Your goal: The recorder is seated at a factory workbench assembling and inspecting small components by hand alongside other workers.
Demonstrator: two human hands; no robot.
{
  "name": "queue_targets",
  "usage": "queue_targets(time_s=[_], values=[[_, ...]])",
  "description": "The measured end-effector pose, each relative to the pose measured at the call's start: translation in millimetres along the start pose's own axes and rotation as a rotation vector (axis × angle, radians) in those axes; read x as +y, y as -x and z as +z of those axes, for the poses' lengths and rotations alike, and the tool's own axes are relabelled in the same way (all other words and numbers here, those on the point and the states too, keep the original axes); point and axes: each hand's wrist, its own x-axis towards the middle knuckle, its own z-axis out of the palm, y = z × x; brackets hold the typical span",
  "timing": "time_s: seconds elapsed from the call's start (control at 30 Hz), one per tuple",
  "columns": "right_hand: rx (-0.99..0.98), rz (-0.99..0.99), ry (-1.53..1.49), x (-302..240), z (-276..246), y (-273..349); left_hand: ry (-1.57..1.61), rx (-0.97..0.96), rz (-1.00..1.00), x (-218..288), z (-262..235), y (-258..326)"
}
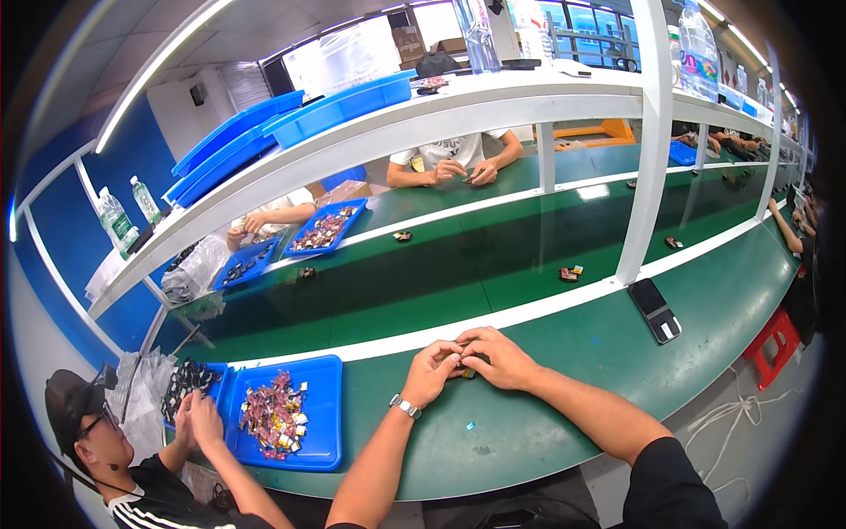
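Black sleeve (674, 485) nearest. Left hand (432, 370) and right hand (500, 361): fingers narrow, pinching a small part (468, 373) between their tips, mostly hidden. Judgement: steady it with left, press gently with right.

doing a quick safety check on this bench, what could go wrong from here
The small part, mostly hidden between the left hand and right hand, might slip loose. Loose parts heaped in the blue tray beside the left forearm could spill if the tray is bumped. The white cord trailing near the red stool may catch a foot.
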Motion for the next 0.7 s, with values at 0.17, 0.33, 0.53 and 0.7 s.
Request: queue_targets(time_s=[0.17,0.33,0.53,0.7], values=[[0.022,-0.021,-0.005,4.8,3.8,-0.3,-0.044,0.008,-0.037,-4.6,-5.4,-1.1],[0.048,0.028,0.034,4.5,8.1,1.6,-0.015,-0.002,-0.047,-4.7,-4.8,-1.5],[0.227,-0.113,0.201,-3.8,7.2,0.0,0.070,-0.004,-0.002,1.0,-0.8,-0.1],[0.358,-0.218,0.249,-9.4,7.6,-1.3,0.229,-0.007,0.011,-5.3,-0.5,-0.7]])
